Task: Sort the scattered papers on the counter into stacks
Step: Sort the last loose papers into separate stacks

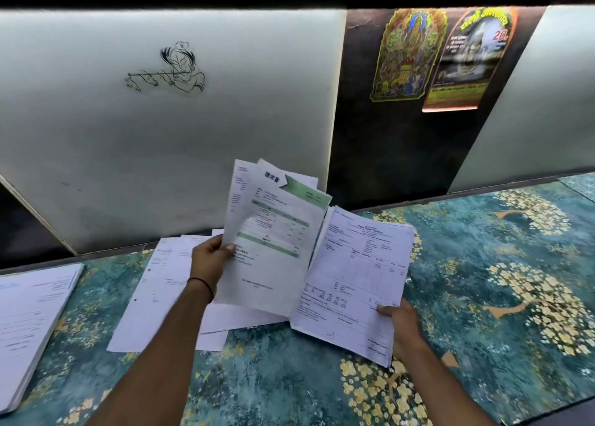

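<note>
A white panel (161, 119) stands along the far edge of the table (483, 264), which has a teal cover with gold flowers. A dark wall (386, 151) shows beside the panel, also behind the table.

At the table's left end lies 1 thick stack (32, 313) of printed papers, squared up. Near the table's middle, loose sheets (154, 290) lie overlapping and askew, reaching to the far edge.

Above the table's middle, 2 bundles are held up, touching along 1 edge. The fan (273, 232), several sheets spread out with a green-banded bill in front, is held nearly upright. The sheaf (354, 271), a printed invoice on top, tilts back toward the table; I cannot tell whether its lower edge touches the table.

2 posters (409, 55) hang on the wall, high above the table.

The left hand (211, 258) has a closed grip on the fan's left edge, thumb in front, fingers behind. The right hand (402, 325) grips the sheaf's lower right corner, thumb on top.

A line drawing (170, 68) marks the panel. A black thread (201, 284) circles the left wrist.
</note>
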